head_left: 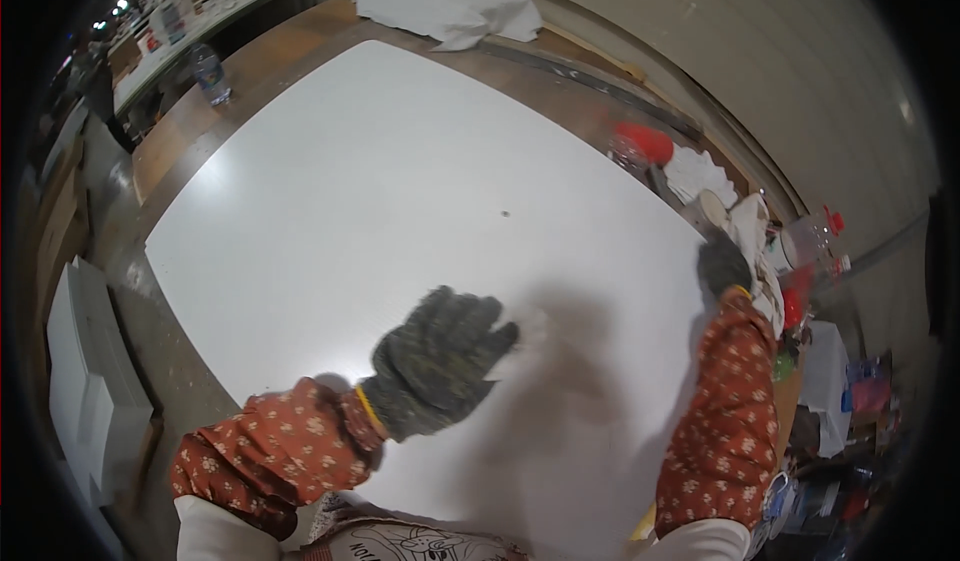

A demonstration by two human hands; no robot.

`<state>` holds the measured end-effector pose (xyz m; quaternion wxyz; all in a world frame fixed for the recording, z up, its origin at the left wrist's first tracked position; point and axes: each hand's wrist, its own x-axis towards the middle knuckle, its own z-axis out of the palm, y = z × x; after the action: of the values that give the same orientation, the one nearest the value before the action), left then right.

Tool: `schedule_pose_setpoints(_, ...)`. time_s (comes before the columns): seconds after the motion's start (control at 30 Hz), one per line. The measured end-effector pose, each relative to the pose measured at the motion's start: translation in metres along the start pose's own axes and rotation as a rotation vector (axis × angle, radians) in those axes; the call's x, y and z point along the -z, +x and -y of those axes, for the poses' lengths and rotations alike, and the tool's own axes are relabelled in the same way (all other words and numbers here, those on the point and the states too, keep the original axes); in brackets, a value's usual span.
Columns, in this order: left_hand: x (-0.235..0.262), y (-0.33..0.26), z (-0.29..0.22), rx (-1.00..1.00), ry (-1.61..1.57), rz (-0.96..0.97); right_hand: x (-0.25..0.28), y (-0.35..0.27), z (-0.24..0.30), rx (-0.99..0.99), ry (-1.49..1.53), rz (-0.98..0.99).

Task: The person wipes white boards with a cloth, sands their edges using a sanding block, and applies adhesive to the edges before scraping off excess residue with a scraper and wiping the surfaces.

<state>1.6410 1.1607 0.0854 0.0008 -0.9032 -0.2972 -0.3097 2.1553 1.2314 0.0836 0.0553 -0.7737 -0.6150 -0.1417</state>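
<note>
A large white panel [330, 181] lies flat in front of me, with a small dark spot on its surface. My left hand [435, 361], in a dark grey-green glove, is over the near middle of the panel. Its fingers are closed on what looks like a white cloth [530, 333], which barely stands out against the white surface. My right hand [723, 266], gloved the same way, is at the panel's right edge, beside a crumpled whitish rag [748, 229] and a pale round-ended object [712, 208]. Its fingers are dark and blurred, so their grip is unclear.
A clear bottle with a red part [640, 146] and white crumpled paper [700, 176] line the right edge. A white sheet [445, 6] lies at the back. A water bottle [210, 74] stands far left. White boards [95, 361] are at left; clutter fills the lower right.
</note>
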Motion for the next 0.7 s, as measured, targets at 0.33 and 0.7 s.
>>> schedule_pose_setpoints(0.33,0.026,-0.008,0.019,-0.277,-0.492,0.063,0.016,0.045,0.156,-0.419,-0.039,0.205)
schedule_pose_setpoints(0.7,0.199,-0.147,0.272,0.374,0.214,0.109,0.018,0.200,0.534,0.114,0.057,0.235)
